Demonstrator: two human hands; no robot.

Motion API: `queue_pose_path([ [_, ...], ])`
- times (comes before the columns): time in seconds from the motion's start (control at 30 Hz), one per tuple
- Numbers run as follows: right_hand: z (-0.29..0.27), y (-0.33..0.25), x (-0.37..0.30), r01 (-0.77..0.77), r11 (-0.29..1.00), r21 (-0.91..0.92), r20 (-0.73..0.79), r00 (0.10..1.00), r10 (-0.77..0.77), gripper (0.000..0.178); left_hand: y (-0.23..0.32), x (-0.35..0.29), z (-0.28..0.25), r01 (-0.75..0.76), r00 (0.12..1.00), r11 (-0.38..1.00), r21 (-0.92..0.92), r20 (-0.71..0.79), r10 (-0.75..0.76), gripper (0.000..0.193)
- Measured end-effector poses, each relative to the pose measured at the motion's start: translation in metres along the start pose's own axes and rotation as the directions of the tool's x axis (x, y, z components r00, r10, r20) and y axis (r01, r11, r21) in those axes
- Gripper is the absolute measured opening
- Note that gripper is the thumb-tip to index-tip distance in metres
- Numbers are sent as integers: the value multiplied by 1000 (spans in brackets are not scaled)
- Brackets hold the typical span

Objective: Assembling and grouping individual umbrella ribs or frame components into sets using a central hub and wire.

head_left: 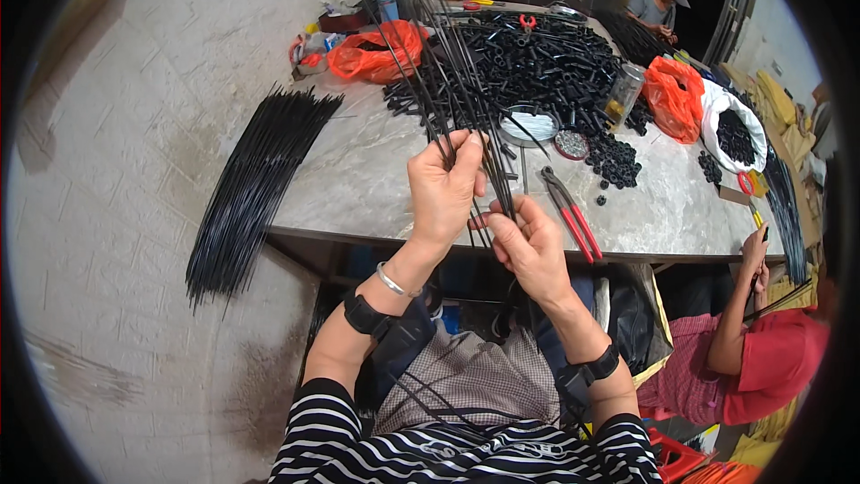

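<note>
**Thin black rods held over a stone tabletop**

The left hand (442, 188) was clasped around a fan of thin, glossy black rods (448, 81) that rose over the mottled grey tabletop (376, 179). The right hand (528, 242) pinched the rods' lower ends. Red-handled pliers (571, 211) lay just beside a heap of short black tubes (546, 63).

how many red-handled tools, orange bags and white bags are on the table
red-handled pliers: 1
red-handled cutters: 2
orange bags: 2
white bag: 1
total: 6
</note>
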State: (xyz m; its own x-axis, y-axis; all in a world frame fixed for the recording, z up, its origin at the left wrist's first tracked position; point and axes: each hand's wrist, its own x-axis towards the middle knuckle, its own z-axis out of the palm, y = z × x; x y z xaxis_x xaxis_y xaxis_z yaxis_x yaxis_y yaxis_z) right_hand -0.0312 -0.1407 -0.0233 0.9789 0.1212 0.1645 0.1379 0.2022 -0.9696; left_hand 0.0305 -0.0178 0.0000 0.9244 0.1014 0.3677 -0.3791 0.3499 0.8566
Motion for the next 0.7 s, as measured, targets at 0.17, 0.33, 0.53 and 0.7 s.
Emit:
queue_pose_path([
  [0.17, 6, 4, 3, -25, 999, 32, -12, 1000, 25, 27, -2, -2, 6, -27, 999, 999, 21, -36, 28, 19],
  [0.33, 8, 1, 4, -5, 995, 97, -11, 1000, 6, 28, -8, 0, 5, 12, 999, 1000, 7, -43, -12, 23],
  [0.53, 2, -17, 5, -178, 974, 138, 77, 983, 168, 28, -4, 1, -6, -19, 1000, 998, 52, -5, 19, 31],
  [0.7, 3, -12, 3, -137, 987, 86, 56, 990, 133, 30, 7, 2, -11, -118, 992, 985, 130, 51, 112, 34],
])
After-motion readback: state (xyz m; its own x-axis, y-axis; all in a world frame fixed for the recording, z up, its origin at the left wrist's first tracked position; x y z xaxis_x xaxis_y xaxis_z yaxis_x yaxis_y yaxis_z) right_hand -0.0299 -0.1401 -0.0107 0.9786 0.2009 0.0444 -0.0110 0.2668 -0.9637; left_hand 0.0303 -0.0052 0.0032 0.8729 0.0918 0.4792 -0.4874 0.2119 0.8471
